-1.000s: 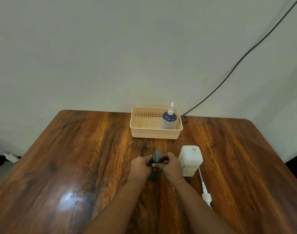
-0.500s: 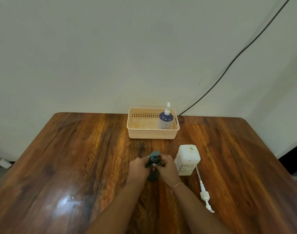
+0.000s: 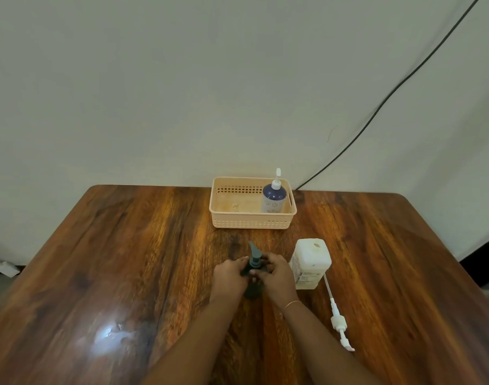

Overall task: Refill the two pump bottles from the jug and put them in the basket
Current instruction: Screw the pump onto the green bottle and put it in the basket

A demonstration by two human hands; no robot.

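Mid-surface on the brown wooden table [image 3: 126, 245]: left hand [image 3: 229, 277] and right hand [image 3: 274, 276] wrapped around the dark pump bottle with teal pump head [image 3: 254, 257]. Just right, white plastic jug [image 3: 310, 262]. At far edge, peach plastic basket [image 3: 251, 220] holding blue pump bottle [image 3: 273, 198].

Both hands hide most of the dark pump bottle [image 3: 253, 290] just left of the jug [image 3: 310, 263]; the jug's label print is too small to read.
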